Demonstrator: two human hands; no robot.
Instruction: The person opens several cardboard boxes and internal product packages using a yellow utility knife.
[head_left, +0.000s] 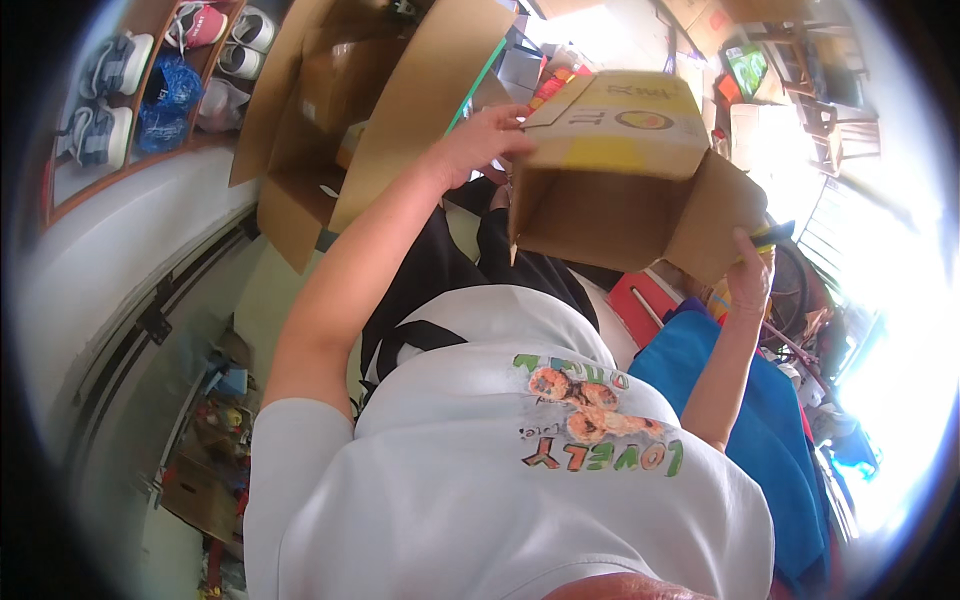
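Note:
A cardboard box (615, 202) with yellow print and writing is held up before me, its open end facing my body. My left hand (491, 146) grips the box's left edge, near a folded flap. On the other side, my right hand (750, 274) is at the outer edge of the opened right flap (712, 217). A yellow-and-black tool (772, 236), which looks like a utility knife, is also in my right hand. The inside of the box shows bare brown cardboard; its far end is partly in shadow.
A larger open carton (292, 161) stands at the left with another box (349, 75) inside. Behind it, a wooden shoe rack (142, 97) holds shoes and bags. Blue cloth (750, 420) lies at my right, near a red flat item (637, 307) and a wheel (787, 281).

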